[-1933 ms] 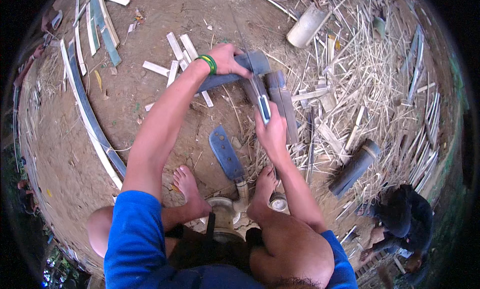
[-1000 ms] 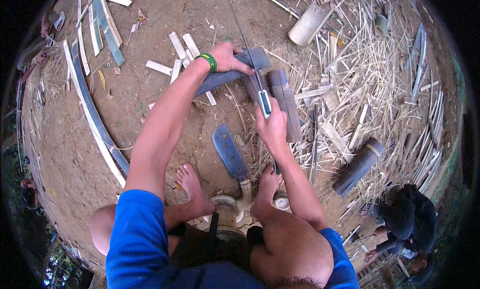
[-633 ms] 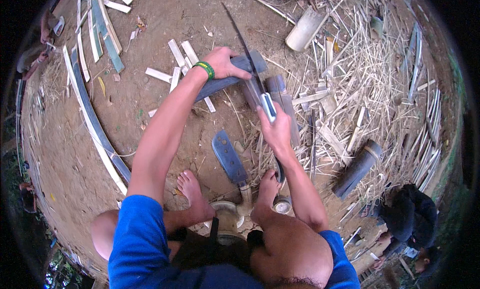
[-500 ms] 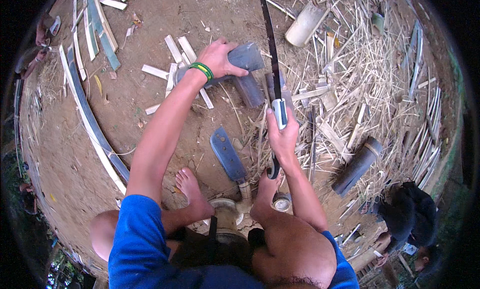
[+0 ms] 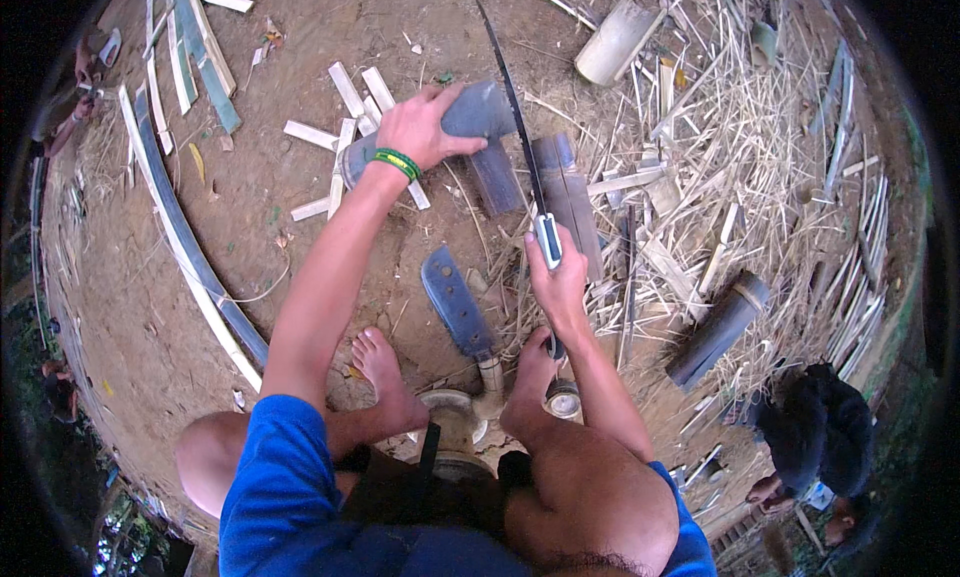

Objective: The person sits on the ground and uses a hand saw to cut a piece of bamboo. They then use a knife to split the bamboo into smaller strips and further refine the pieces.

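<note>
My left hand [image 5: 425, 129] is closed over a dark bamboo tube [image 5: 480, 112], pressing it down from above. That tube lies crosswise on another bamboo piece [image 5: 498, 182]. In my right hand [image 5: 560, 277], the pale handle of a pruning saw [image 5: 547, 239] is gripped, with its long dark blade pointing away from me. The blade slants past the tube's right end, touching or very near it; I cannot tell which. Right of the saw lies a split bamboo section [image 5: 568, 192]. A wide-bladed cleaver [image 5: 455, 299] rests on the dirt between my feet and the tube.
Bamboo shavings [image 5: 690, 167] cover the ground at right, near a pale bamboo section [image 5: 612, 47] and a dark one [image 5: 718, 332]. Long bamboo strips [image 5: 190, 247] curve along the left. Short slats [image 5: 345, 89] lie beyond my left hand. A person [image 5: 815, 427] crouches at lower right.
The saw's blade has swung left to the tube's right end, uncovering more of the split section. My right hand has turned with it. My left hand still grips the tube, slightly shifted.
</note>
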A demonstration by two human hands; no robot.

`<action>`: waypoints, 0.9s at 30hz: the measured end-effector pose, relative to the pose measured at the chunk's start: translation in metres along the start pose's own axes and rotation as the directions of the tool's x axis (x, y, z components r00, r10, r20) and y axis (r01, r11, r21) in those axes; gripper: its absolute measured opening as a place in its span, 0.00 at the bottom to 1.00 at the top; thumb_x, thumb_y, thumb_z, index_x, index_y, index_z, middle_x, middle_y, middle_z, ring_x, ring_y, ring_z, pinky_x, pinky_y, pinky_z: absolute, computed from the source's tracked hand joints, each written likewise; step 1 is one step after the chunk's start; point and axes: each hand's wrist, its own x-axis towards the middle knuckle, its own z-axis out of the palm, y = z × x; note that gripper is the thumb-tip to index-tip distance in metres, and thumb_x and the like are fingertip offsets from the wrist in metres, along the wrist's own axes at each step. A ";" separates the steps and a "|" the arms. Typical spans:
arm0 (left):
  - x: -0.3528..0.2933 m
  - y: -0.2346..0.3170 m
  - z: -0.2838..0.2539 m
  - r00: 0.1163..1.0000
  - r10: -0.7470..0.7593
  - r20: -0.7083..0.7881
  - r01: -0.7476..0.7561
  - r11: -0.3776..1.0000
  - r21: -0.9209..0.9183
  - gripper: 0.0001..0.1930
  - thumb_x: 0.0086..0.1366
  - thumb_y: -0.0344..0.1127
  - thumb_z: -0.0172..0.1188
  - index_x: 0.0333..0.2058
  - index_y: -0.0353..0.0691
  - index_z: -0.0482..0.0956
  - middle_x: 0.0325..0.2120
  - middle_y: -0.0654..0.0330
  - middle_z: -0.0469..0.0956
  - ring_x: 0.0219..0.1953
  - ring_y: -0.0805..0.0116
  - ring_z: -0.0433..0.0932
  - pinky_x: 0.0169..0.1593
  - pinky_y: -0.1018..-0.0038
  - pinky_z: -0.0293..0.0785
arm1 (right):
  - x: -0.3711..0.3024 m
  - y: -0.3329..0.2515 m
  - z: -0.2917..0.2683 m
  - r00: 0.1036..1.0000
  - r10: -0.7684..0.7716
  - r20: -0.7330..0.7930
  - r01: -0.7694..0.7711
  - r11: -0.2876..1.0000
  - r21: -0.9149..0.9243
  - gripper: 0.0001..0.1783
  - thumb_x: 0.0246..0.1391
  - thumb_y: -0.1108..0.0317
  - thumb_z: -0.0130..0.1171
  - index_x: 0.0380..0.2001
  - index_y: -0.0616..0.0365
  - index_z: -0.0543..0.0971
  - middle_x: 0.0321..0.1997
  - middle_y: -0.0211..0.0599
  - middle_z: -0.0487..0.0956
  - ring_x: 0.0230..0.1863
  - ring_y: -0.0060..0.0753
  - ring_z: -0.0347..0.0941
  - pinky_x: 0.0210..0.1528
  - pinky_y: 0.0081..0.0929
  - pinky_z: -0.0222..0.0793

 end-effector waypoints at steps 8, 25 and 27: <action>-0.019 -0.011 0.025 0.988 0.035 -0.151 -0.034 0.999 0.011 0.50 0.48 0.67 0.72 0.67 0.51 0.70 0.52 0.45 0.78 0.52 0.43 0.80 0.57 0.54 0.76 | 0.005 0.004 0.009 0.994 -0.027 0.106 0.033 0.998 -0.051 0.17 0.62 0.63 0.66 0.48 0.63 0.79 0.28 0.53 0.83 0.32 0.50 0.85 0.35 0.39 0.78; -0.005 -0.022 0.021 0.998 0.021 -0.057 -0.021 1.000 0.014 0.53 0.45 0.74 0.70 0.64 0.45 0.71 0.59 0.49 0.75 0.57 0.47 0.78 0.60 0.55 0.75 | 0.017 -0.005 0.023 0.995 0.021 0.102 -0.014 0.998 -0.064 0.18 0.63 0.60 0.65 0.48 0.63 0.79 0.29 0.57 0.83 0.34 0.57 0.85 0.36 0.44 0.78; -0.003 -0.021 0.020 0.998 0.020 -0.059 -0.020 1.000 -0.007 0.53 0.45 0.74 0.69 0.64 0.45 0.71 0.59 0.49 0.75 0.57 0.48 0.78 0.60 0.56 0.75 | 0.021 -0.006 0.026 0.994 0.008 0.110 -0.001 0.998 -0.062 0.18 0.63 0.60 0.65 0.48 0.63 0.79 0.30 0.57 0.83 0.34 0.57 0.84 0.36 0.45 0.78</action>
